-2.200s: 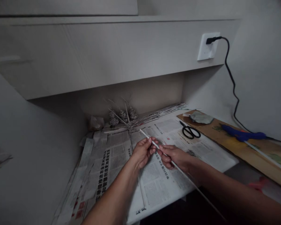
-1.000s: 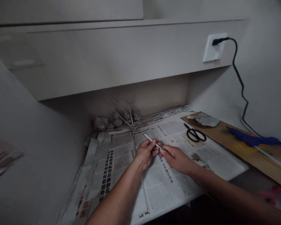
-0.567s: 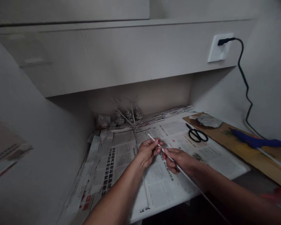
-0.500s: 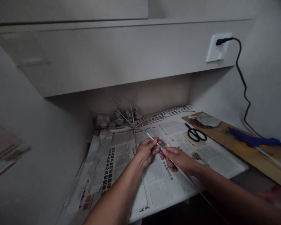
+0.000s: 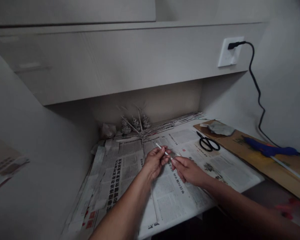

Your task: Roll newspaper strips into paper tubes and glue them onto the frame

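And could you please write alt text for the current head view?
A person's left hand and right hand hold a thin white stick over newspaper. To the right, black scissors lie beside cardboard bearing a blue glue gun; behind are thin rods and three coiled shapes.

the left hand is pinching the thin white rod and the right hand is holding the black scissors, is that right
Not quite: the head view shows the right hand pinching the thin white rod too; the black scissors lie on the newspaper. The left hand is as you say.
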The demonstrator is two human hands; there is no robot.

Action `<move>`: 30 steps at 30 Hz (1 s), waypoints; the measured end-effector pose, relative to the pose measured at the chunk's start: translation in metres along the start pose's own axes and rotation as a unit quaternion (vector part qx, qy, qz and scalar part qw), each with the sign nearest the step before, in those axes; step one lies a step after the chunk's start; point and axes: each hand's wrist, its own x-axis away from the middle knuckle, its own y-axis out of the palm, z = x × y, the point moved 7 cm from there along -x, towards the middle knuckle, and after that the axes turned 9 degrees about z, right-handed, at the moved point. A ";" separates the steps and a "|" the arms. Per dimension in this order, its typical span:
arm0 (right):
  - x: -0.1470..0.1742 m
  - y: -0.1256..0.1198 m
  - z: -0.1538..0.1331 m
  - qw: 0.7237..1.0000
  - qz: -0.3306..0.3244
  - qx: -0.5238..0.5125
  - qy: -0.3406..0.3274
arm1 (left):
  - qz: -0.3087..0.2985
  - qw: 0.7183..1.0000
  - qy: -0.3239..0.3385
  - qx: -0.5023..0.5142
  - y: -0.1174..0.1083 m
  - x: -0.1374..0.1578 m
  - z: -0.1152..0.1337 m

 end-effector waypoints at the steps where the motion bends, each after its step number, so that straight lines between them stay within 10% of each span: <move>1: 0.001 0.001 0.004 0.999 -0.014 -0.037 0.019 | 0.000 1.000 -0.004 0.003 0.000 0.000 0.000; 6: 0.007 0.009 0.013 0.973 -0.108 -0.169 0.117 | -0.016 0.999 -0.023 0.020 0.000 -0.002 -0.004; 12: -0.002 -0.008 -0.009 0.998 0.018 0.032 -0.059 | -0.033 0.999 -0.018 0.019 0.002 -0.003 -0.006; 18: 0.006 0.015 0.005 0.968 -0.133 -0.185 0.104 | -0.037 0.999 -0.020 0.022 0.003 -0.001 -0.004; 24: 0.000 0.002 -0.006 0.999 -0.019 -0.049 0.015 | -0.027 0.999 -0.010 0.019 0.003 0.000 0.000; 30: 0.006 0.016 0.001 0.961 -0.140 -0.212 0.112 | -0.023 0.999 -0.017 0.018 0.002 0.000 -0.001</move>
